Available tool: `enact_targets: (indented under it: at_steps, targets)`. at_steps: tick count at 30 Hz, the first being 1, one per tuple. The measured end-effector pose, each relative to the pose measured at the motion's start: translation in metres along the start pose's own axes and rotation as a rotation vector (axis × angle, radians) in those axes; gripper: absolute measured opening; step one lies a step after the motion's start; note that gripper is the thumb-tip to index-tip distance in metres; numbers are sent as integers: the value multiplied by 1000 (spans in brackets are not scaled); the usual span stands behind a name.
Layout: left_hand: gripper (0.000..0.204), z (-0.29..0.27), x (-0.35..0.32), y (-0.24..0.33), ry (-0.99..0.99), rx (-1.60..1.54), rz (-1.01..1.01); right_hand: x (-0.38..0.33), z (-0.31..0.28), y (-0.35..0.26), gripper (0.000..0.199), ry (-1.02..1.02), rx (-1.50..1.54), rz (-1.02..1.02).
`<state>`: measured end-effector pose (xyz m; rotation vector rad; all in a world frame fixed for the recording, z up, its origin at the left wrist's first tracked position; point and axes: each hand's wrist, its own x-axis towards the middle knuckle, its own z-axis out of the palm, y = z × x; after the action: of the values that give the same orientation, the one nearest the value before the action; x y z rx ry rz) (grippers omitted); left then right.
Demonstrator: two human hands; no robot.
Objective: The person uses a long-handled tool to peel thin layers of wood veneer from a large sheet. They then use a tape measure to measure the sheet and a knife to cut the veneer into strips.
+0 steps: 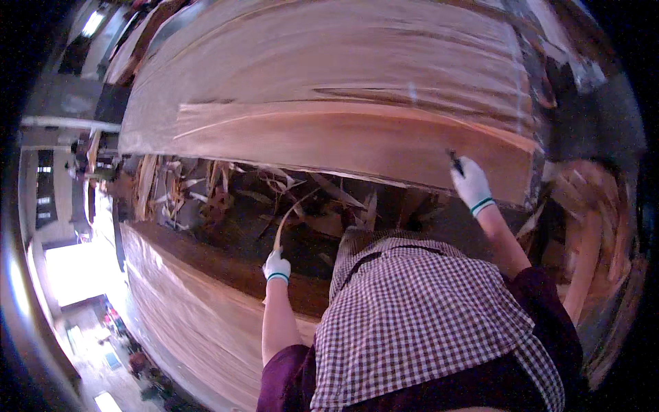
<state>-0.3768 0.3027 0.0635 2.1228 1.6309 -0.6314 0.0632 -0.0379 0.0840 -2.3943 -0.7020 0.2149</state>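
Note:
My left hand point(276, 266), in a white glove with a green-edged cuff, is closed round the end of a thin curved strip of wood veneer point(284, 221). The strip rises from my fist and bends to the right over the scraps. My right hand point(472, 184), gloved the same way, grips a short dark tool point(456, 163); its tip is too small to tell the kind. This hand is over the near right part of a wide stack of thin veneer sheets point(329, 136). The top sheets look wavy, with a redder band along the near side.
Torn veneer scraps point(175, 189) lie in the gap between the stack and me. A second stack of sheets point(199, 305) stands at the lower left. Loose veneer pieces point(587, 226) are heaped at the right. A bright opening point(77, 275) shows at the far left.

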Motion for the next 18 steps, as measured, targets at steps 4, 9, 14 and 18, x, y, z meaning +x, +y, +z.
enact_targets:
  at_steps: [4,9,14,18]
  targets:
    - [34,16,36,17,207,-216,232,27,63,-71,28,-339,-49,-226]
    - [33,-23,112,26,400,-307,475,79,126,-193,24,-392,-89,-476]
    - [34,-38,166,33,491,-543,524,140,198,-299,24,-430,-166,-619]
    - [34,-47,208,22,527,-742,491,187,270,-372,26,-450,-202,-673]
